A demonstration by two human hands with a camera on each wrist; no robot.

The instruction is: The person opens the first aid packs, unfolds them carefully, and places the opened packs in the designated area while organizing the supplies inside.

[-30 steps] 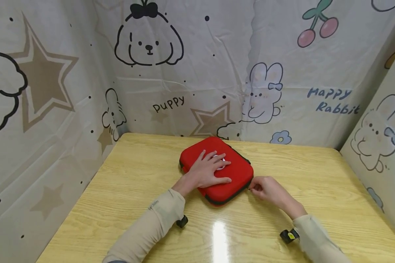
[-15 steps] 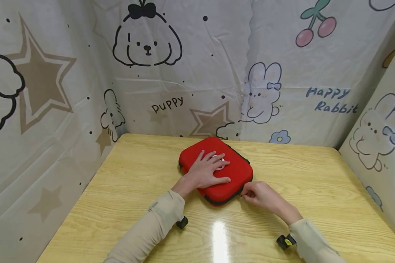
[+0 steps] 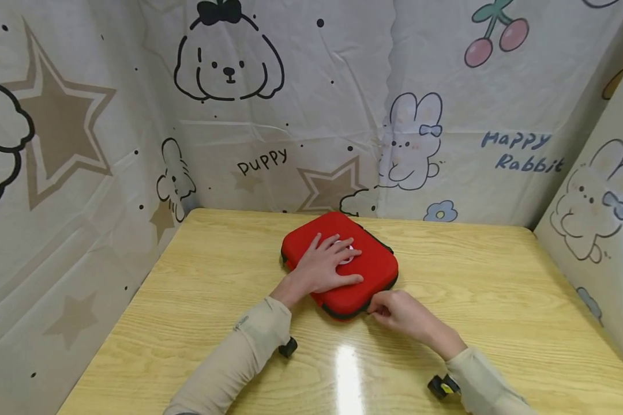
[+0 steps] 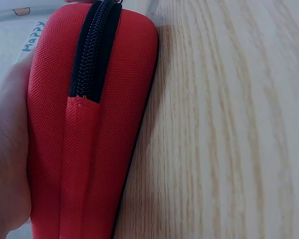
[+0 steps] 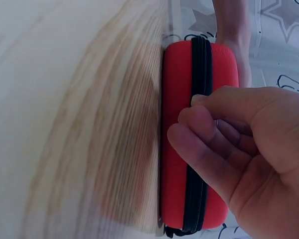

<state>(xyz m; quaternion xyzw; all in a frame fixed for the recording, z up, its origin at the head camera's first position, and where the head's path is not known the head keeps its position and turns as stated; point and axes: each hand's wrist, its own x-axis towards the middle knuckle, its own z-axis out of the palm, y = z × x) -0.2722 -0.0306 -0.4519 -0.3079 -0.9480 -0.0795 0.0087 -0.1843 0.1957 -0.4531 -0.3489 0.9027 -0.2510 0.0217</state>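
Observation:
A red hard-shell zip case (image 3: 371,262) lies flat on the table, turned at an angle, with a white round mark on its lid partly covered. My left hand (image 3: 322,268) rests on that lid with fingers spread. At the near right side, my right hand (image 3: 401,310) pinches the zipper pull between thumb and index finger; the pull itself is hidden by the fingertips. The right wrist view shows the black zipper (image 5: 201,69) running along the case's side, closed above the fingers. In the left wrist view, the zipper's end (image 4: 89,74) meets red fabric.
The wooden table (image 3: 213,265) reaches back to a printed cloth (image 3: 311,115) with cartoon animals and stars, which also hangs at both sides. Black wrist cameras (image 3: 288,348) sit under the beige sleeves (image 3: 228,360).
My right hand has slid along the case's side, left and toward the near corner, still pinching at the zipper. The left hand stays on the lid, and the case keeps its place.

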